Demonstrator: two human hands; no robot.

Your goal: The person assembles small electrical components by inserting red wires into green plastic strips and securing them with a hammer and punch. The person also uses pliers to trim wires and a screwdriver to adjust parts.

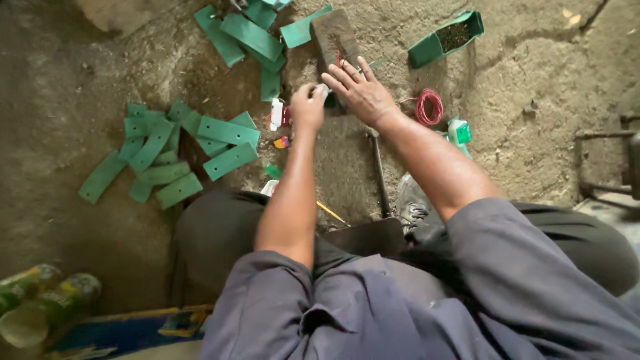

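I sit on a dirt floor, both arms stretched forward. My right hand (361, 89) lies flat, fingers spread, on the near end of a worn grey block (333, 35) with a thin red wire under the fingertips. My left hand (307, 105) is closed in a fist just left of it, gripping a small pale object whose end shows at the knuckles; what it is I cannot tell. A small white and red item (277, 114) lies right beside the left fist.
Green flat strips (157, 150) lie piled at the left, more green strips (250, 37) at the top. A green box of small dark pieces (445, 39), a red wire coil (429, 107), a long metal tool (379, 175) and bottles (40, 300) lie around.
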